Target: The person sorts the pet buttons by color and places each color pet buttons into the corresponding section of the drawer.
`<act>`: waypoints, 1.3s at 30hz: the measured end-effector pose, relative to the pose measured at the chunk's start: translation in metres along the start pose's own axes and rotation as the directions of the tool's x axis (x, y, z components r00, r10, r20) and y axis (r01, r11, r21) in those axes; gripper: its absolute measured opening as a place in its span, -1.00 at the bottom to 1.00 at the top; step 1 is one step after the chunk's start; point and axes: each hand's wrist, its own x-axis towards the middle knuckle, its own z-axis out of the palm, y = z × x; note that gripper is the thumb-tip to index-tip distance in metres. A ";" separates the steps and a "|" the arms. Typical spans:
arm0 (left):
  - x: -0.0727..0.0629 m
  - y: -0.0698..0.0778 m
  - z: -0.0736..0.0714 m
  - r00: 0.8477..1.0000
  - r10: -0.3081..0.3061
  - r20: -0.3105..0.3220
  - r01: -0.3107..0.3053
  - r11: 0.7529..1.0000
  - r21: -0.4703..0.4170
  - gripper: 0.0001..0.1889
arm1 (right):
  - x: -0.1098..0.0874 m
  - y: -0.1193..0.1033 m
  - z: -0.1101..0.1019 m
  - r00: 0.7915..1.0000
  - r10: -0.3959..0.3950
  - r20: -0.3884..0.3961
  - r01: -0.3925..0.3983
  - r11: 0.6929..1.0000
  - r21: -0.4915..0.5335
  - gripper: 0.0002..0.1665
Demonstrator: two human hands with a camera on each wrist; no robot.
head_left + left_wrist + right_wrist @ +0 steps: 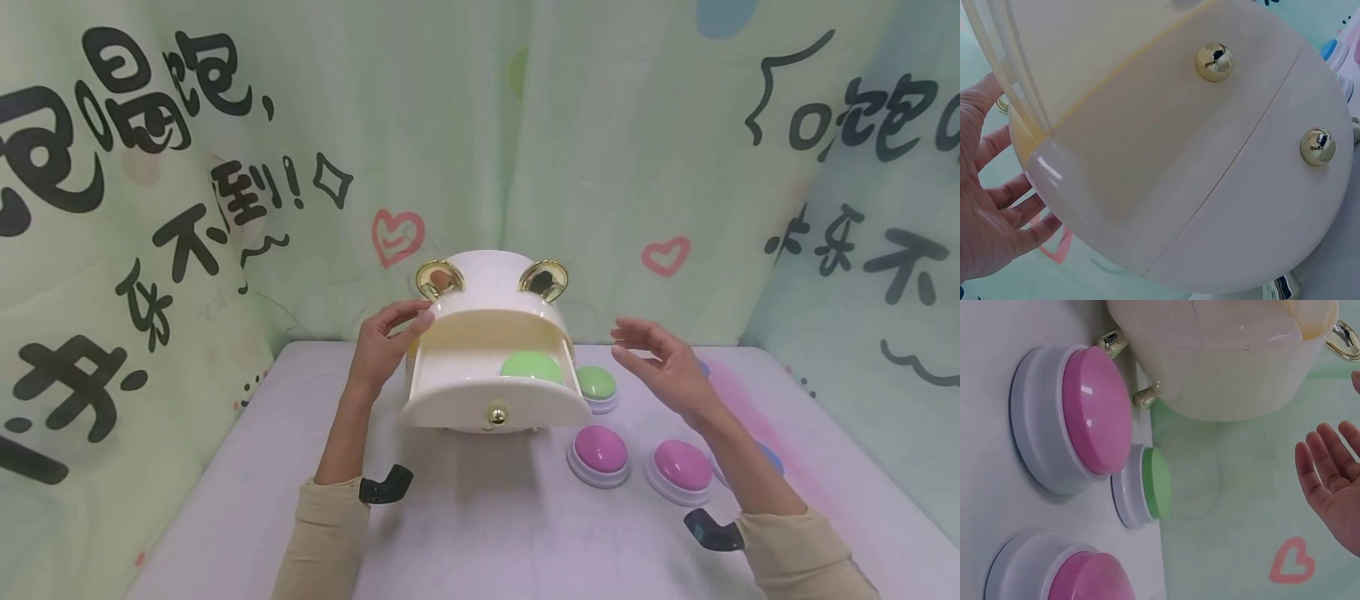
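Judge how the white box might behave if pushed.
The white box probably feels stiff, looking like smooth, hard plastic. It might slide readily on its small gold feet, and could tip forward, since the open drawer juts out.

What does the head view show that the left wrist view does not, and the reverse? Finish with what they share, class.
Only the head view: the right hand, raised with nothing in it, and the green dome inside the open drawer.

Only the left wrist view: the lower gold knob and the thin seam above it.

Both: the left hand at the side of the white container, the open drawer and its gold knob.
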 end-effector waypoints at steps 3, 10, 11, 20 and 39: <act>0.000 0.000 0.000 1.000 -0.001 0.000 0.001 1.000 0.001 -0.66 | 0.000 0.007 0.002 1.000 0.015 0.025 -0.014 0.999 -0.031 -0.36; -0.001 0.001 0.000 1.000 -0.003 -0.004 0.003 1.000 -0.004 -0.66 | -0.001 0.021 0.010 0.997 -0.026 0.074 0.036 0.990 -0.133 -0.37; -0.001 0.001 0.000 1.000 -0.003 -0.005 0.003 1.000 -0.005 -0.66 | -0.001 0.022 0.011 0.996 -0.037 0.077 0.047 0.989 -0.141 -0.38; 0.000 0.002 0.000 1.000 -0.007 -0.003 0.007 1.000 0.000 -0.65 | 0.000 0.033 0.014 0.993 -0.046 0.113 0.068 0.977 -0.204 -0.33; 0.000 0.000 0.001 1.000 -0.017 -0.001 0.017 1.000 0.008 -0.64 | 0.009 0.058 0.015 0.987 -0.053 0.152 0.097 0.948 -0.304 -0.28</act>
